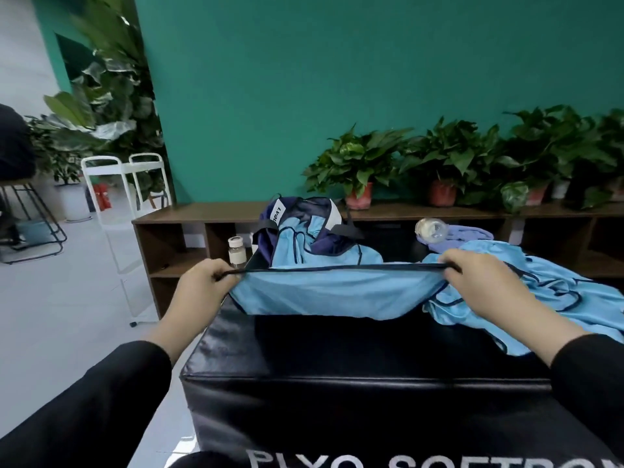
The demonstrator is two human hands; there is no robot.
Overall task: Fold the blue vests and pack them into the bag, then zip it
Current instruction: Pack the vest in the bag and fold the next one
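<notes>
A light blue vest (334,292) with dark trim hangs stretched between my hands above a black padded box (354,359). My left hand (206,282) pinches its left end and my right hand (486,282) pinches its right end along the dark hem. Behind it, a navy and white bag (304,214) stands open at the far side of the box, with a blue vest (293,248) lying partly inside it and spilling over its front. More blue vests (553,292) lie in a crumpled heap at the right.
A small jar (236,253) stands left of the bag. A clear bottle (432,229) lies on purple cloth (469,234) behind the heap. A low wooden shelf (202,214) with potted plants (358,167) runs along the green wall. A white cart (125,184) stands at the left.
</notes>
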